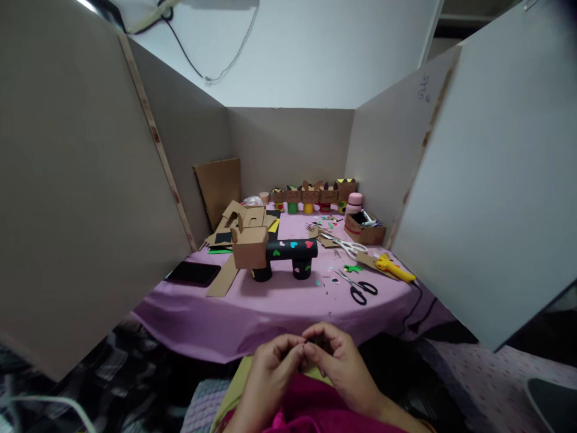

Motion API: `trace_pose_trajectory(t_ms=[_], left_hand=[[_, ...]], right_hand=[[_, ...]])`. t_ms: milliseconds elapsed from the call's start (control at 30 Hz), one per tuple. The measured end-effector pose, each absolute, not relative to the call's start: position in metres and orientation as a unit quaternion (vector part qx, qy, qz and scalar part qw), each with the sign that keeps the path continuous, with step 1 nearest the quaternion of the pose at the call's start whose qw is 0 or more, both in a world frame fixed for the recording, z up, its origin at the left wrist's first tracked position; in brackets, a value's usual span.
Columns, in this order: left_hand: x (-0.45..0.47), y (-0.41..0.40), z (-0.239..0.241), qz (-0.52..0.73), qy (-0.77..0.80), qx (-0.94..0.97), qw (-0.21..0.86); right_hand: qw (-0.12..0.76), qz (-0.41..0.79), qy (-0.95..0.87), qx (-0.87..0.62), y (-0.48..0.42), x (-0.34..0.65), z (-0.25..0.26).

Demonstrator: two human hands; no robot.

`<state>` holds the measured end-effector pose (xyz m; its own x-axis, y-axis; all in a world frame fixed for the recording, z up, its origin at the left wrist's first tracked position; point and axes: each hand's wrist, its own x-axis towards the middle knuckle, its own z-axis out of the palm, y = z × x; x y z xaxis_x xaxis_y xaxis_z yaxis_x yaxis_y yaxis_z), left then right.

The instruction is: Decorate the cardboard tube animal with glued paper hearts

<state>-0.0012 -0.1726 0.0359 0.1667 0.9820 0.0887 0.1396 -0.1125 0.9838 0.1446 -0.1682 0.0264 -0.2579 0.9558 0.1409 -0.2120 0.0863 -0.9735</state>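
Observation:
My left hand and my right hand meet over my lap, just below the table's front edge. Both are closed, fingertips pinched together on a tiny dark piece that I cannot make out. On the purple tablecloth ahead stands a craft animal: a black tube body with coloured hearts, two short black legs and a cardboard box head. It is well beyond my hands.
Black-handled scissors, white-handled scissors and a yellow glue gun lie at right. A small cardboard box, a row of little cardboard figures, cardboard scraps and a black tablet also sit there. Tall boards wall both sides.

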Motion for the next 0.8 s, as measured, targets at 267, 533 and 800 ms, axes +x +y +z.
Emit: trace_pose_trajectory(t_ms=[267, 533, 800], left_hand=[[-0.001, -0.172, 0.033, 0.375, 0.458, 0.532, 0.606], [-0.028, -0.168, 0.048, 0.412, 0.523, 0.634, 0.394], [0.008, -0.172, 0.045, 0.405, 0.419, 0.618, 0.528]], right_hand=[[0.554, 0.541, -0.496, -0.392, -0.167, 0.147, 0.025], [0.569, 0.508, -0.479, -0.435, -0.164, 0.147, 0.024], [0.540, 0.433, -0.580, -0.428, -0.167, 0.150, 0.029]])
